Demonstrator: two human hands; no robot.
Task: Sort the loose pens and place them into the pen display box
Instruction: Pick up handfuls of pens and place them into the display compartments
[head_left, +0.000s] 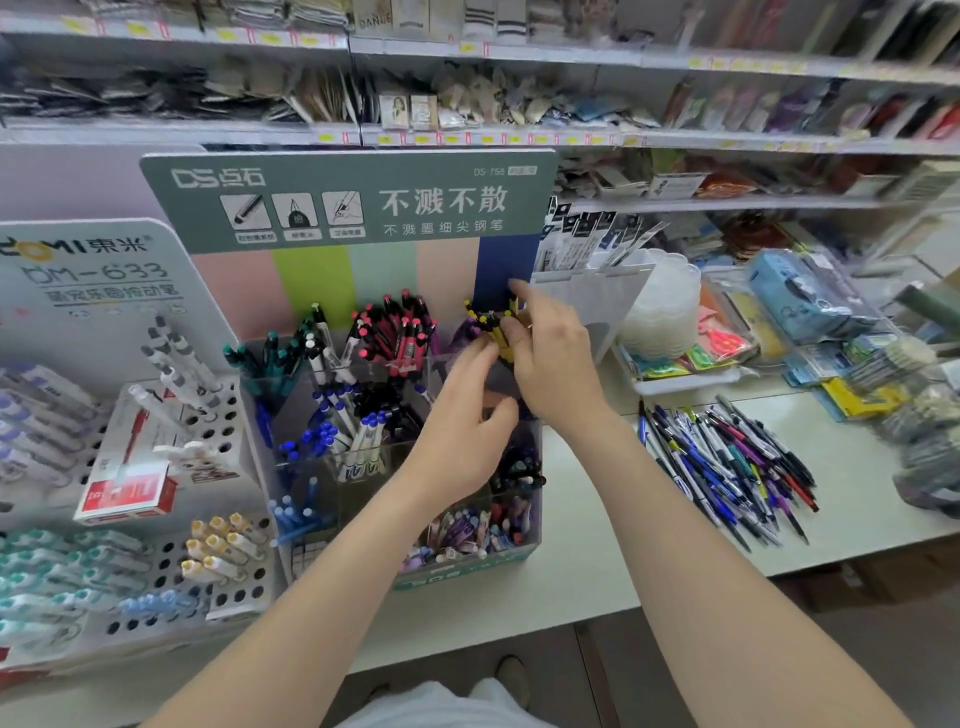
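Right hand: the right hand (550, 364) was seen over the back right corner of the box (457, 569). Its fingers were curled round a small bunch of yellow pens (497, 328), which was held upright with the dark caps up.
Left hand: the left hand (462, 421) was reached in just below the right one. Its fingers were bent loosely and the thumb was spread apart. The fingertips were placed at the yellow pens, but it could not be told if anything was gripped.
Yellow pens: they were kept at the back right compartment, in front of the blue stripe of the backboard.
Box: it was stood on the white worktop (571, 571). Red pens (400, 332) were stored in the back row and blue pens (322, 436) in the row in front of it.
Loose pens: a mixed pile of loose pens (727, 467) was laid flat on the worktop, to the right of the box and apart from it.
Left side: a white rack (228, 431) with round holes was placed beside the box.
Behind: shelves (467, 136) with packed goods were seen, blurred.
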